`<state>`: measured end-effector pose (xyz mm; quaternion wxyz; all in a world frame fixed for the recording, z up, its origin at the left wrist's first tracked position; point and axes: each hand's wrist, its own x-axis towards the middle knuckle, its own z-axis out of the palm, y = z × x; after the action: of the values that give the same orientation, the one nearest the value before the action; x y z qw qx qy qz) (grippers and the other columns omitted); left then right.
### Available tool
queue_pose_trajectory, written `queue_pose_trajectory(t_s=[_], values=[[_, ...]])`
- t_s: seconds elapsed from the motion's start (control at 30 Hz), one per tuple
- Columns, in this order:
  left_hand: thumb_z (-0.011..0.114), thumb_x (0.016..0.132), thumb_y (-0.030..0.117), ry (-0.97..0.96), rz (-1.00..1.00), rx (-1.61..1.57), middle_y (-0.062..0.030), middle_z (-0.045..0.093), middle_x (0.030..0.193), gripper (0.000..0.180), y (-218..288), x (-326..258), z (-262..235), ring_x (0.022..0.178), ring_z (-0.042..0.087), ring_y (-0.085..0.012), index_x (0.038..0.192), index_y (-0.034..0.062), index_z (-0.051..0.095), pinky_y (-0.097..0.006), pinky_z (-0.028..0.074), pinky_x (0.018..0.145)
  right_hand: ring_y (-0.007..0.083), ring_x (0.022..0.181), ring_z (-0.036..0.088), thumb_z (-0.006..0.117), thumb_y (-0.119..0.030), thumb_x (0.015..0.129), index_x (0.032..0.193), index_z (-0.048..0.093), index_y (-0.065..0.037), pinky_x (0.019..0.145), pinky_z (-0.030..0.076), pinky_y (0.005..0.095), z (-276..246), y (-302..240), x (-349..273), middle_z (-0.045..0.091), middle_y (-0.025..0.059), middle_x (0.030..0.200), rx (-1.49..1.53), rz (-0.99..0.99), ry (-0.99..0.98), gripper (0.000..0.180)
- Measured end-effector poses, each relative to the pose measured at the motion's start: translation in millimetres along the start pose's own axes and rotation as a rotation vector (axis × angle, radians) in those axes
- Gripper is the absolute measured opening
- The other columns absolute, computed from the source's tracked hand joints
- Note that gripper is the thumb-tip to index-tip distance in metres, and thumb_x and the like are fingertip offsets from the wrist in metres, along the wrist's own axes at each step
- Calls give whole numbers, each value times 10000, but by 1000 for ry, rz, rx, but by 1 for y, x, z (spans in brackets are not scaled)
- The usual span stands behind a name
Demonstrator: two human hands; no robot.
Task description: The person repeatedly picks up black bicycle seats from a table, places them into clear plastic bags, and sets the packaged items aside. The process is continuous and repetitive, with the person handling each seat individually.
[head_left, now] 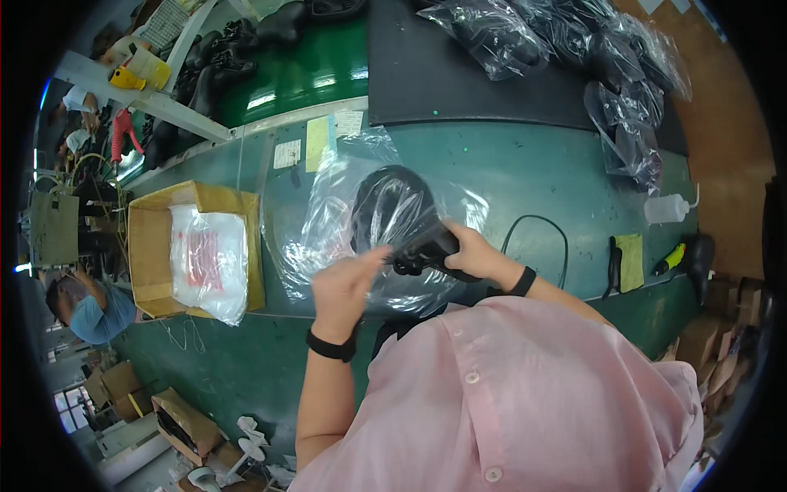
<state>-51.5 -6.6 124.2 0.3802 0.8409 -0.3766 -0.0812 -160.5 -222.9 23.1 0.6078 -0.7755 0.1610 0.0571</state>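
A black shoe (pixel 385 201) is partly inside a clear plastic bag (pixel 324 215), just above the green table in front of me. Its rounded end points away from me and lies under the film. My right hand (pixel 478 256) grips the shoe at its near right end, with the thumb on top. On the left side of the shoe, my left hand (pixel 340 291) is closed, its fingers pinching the bag's film near the opening. The fingertips are slightly blurred. More loose film spreads on the table around the shoe.
To the left, a yellow box (pixel 152 246) holds a stack of flat clear bags (pixel 209 254). Bagged black shoes (pixel 615 61) lie on a black mat (pixel 410 78) at the back right. A squeeze bottle (pixel 668 208), a yellow-green cloth (pixel 630 262) and a cutter (pixel 670 259) are at right.
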Motion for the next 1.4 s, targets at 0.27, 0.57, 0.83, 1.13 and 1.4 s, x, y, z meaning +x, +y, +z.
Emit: queue_pose_trajectory(t_s=[0.27,0.57,0.83,1.13,1.4], values=[[538,821,113,-343,626,-250,-63,596,709,208,94,12,99,655,627,-241,1020,57,559,-348,488,549,255,1236,434,743,-161,739,1389,273,125,1025,361,344,2,-23,11,484,230,1288,591,256,-55,851],[627,853,177,-533,244,-466,-127,609,1067,471,47,58,81,998,556,-317,1309,113,526,-386,445,894,182,1024,580,675,-152,756,1316,404,100,896,447,314,-158,-30,34,599,136,1139,443,198,411,671],[677,797,402,-326,-111,336,-113,325,1486,681,-160,55,89,1378,240,-392,1403,226,420,-660,199,1047,300,1127,552,522,-335,951,1366,352,-1,895,482,413,-268,-103,216,537,191,1242,794,-329,599,558],[658,769,487,-343,-370,340,-123,401,1417,665,-199,45,61,1324,289,-423,1346,202,490,-646,163,1052,393,1221,443,718,-275,727,1397,395,-260,970,405,482,-69,-160,596,460,192,1331,-1011,-507,439,743],[618,830,413,-273,-416,320,-114,492,1330,536,-193,61,54,1249,400,-384,1308,190,527,-575,248,1047,286,952,647,687,-216,740,1401,384,-404,793,527,404,-44,-177,673,651,112,1046,-1445,-449,232,751]])
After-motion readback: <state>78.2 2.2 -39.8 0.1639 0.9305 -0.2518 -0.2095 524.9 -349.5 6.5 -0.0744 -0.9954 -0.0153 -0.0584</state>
